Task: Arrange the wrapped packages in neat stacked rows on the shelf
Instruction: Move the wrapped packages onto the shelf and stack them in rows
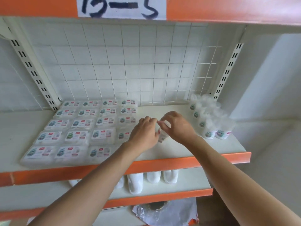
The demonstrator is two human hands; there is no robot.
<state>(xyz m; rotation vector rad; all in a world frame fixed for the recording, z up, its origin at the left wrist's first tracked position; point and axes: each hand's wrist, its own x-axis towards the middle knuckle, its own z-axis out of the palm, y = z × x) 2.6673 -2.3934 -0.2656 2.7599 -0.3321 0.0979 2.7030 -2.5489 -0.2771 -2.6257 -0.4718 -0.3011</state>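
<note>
Placing step: left hand (144, 132) and right hand (177, 126) hold one package (163, 133), fingers clamped on it, over the shelf (187, 149) beside the rows (81, 124). The next move likely calls for laying it flat, squared with them.

Two arms in view, both bare.

Left forearm (91, 181): spans from the lower left of the frame toward centre. Uncovered along its whole visible length, smooth, slim, narrowing at the wrist.

Right forearm (228, 173): spans from the lower right corner toward centre. Likewise uncovered over all that shows, same slim build.

Left hand (143, 132), centre of frame: bare; only its back shows, knuckles a low ridge.

Right hand (177, 126), just right of centre: bare, back and knuckles showing.

Fingertips blurred; nails too soft to make out. Upper arms cut off by the bottom frame edge.
</note>
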